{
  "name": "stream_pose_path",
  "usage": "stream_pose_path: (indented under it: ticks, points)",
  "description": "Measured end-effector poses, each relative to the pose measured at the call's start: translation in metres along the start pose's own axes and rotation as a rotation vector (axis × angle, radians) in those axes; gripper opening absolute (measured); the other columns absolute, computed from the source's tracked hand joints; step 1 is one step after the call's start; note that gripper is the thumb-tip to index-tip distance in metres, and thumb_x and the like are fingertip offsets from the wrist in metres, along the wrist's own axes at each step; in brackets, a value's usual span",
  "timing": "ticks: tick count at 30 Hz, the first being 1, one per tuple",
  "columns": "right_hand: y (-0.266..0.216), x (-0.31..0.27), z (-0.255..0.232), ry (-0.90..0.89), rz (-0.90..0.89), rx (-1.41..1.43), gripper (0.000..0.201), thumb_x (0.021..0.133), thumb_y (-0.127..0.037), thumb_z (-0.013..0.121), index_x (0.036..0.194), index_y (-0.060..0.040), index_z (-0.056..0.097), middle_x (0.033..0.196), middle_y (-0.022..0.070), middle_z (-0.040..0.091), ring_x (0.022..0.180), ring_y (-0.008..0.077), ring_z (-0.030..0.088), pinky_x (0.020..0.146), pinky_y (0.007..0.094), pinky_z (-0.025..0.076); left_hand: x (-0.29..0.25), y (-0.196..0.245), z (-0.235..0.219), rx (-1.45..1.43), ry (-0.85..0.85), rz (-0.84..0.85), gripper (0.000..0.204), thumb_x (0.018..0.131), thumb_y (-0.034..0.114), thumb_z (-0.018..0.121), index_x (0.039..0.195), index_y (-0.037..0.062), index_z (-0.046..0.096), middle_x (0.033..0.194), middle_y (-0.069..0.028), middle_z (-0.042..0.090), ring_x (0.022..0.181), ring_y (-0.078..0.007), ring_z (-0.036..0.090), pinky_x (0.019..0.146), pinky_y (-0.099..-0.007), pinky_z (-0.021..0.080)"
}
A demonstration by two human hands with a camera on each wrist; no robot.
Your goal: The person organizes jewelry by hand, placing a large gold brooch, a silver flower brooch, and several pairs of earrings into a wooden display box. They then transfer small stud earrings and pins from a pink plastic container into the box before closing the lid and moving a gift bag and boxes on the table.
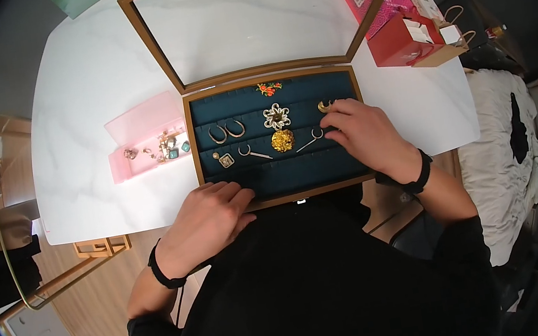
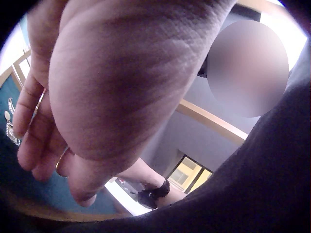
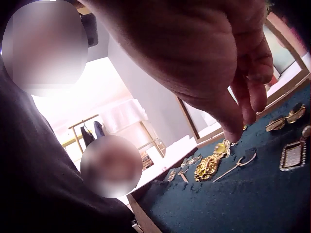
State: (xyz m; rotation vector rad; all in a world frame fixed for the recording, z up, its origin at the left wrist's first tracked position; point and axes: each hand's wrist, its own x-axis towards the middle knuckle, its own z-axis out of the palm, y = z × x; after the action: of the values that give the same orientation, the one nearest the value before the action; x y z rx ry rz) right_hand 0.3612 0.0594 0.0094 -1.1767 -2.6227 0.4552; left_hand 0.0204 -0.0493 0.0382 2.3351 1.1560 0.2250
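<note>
Teal fabric (image 1: pixel 304 175), soft and matt, lines a brown wooden case (image 1: pixel 317 192) on the white, grey-veined bench (image 1: pixel 76 119), its clear-paned lid (image 1: pixel 262 72) tipped back. Down the middle sit a red floral piece (image 1: pixel 269 89), a pale openwork flower brooch (image 1: pixel 276 117) and a crinkled gold round (image 1: pixel 282 141); ridged hoops (image 1: pixel 226 130) and a framed drop earring (image 1: pixel 227 161) lie to the left, and two slender hoop-and-bar pieces (image 1: pixel 254 152) flank the round. Over the case's right side hangs the right hand (image 1: pixel 371 136), thumb and fingers apart, just beside a gold crescent earring (image 1: pixel 323 106) on the fabric. The left hand (image 1: pixel 204 218) lies at the near left corner, fingers loosely bent with nothing visibly gripped. The right wrist view shows a second gold crescent (image 3: pixel 294 114) and a rectangular framed drop (image 3: pixel 293 156), both hidden from the head view. A translucent pink box (image 1: pixel 119 170) holds jumbled jewellery, green stones (image 1: pixel 173 153) among it
</note>
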Motion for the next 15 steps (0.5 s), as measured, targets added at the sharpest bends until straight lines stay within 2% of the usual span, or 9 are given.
stream_pose_path:
  ticks: [1, 7, 10, 13, 15]
  points:
    - [0.002, -0.003, 0.000, -0.003, 0.018, 0.002, 0.023, 0.091, -0.012, 0.085, 0.112, -0.0086, 0.077, 0.105, 0.0053, 0.071, 0.103, 0.0298, 0.073, 0.082, 0.0432, 0.062, -0.001, -0.002, -0.001, 0.000, -0.003, 0.000, 0.036, 0.087, 0.019, 0.089, 0.114, 0.0014, 0.074, 0.100, -0.0122, 0.074, 0.097, -0.0350, 0.075, 0.085, -0.0453, 0.062]
    - [0.003, -0.008, 0.013, -0.076, -0.030, -0.006, 0.019, 0.092, -0.014, 0.084, 0.109, -0.0082, 0.077, 0.102, 0.0065, 0.069, 0.101, 0.0302, 0.071, 0.080, 0.0443, 0.060, 0.000, -0.006, -0.002, -0.001, 0.028, -0.045, 0.036, 0.087, 0.019, 0.090, 0.114, 0.0022, 0.075, 0.102, -0.0130, 0.075, 0.097, -0.0360, 0.076, 0.086, -0.0458, 0.063]
    - [-0.008, -0.008, 0.008, -0.054, -0.042, -0.024, 0.018, 0.092, -0.016, 0.085, 0.106, -0.0081, 0.077, 0.101, 0.0073, 0.067, 0.101, 0.0304, 0.070, 0.081, 0.0447, 0.060, -0.002, -0.010, -0.002, 0.013, 0.091, -0.039, 0.032, 0.087, 0.017, 0.090, 0.111, 0.0024, 0.075, 0.098, -0.0131, 0.075, 0.091, -0.0366, 0.076, 0.081, -0.0459, 0.062]
    - [-0.021, -0.017, 0.002, 0.020, -0.061, 0.025, 0.019, 0.091, -0.017, 0.087, 0.104, -0.0074, 0.076, 0.099, 0.0088, 0.067, 0.095, 0.0320, 0.070, 0.078, 0.0449, 0.059, -0.014, -0.024, 0.004, -0.081, 0.271, -0.050, 0.021, 0.091, 0.013, 0.089, 0.102, 0.0017, 0.075, 0.090, -0.0128, 0.073, 0.080, -0.0371, 0.074, 0.071, -0.0459, 0.060]
    - [-0.032, -0.026, 0.005, 0.053, -0.049, 0.116, 0.021, 0.090, -0.018, 0.089, 0.101, -0.0069, 0.075, 0.095, 0.0095, 0.066, 0.089, 0.0325, 0.070, 0.075, 0.0445, 0.058, -0.022, -0.032, 0.012, -0.113, 0.359, -0.103, 0.017, 0.092, 0.012, 0.089, 0.096, 0.0020, 0.075, 0.086, -0.0117, 0.073, 0.076, -0.0350, 0.073, 0.068, -0.0441, 0.059]
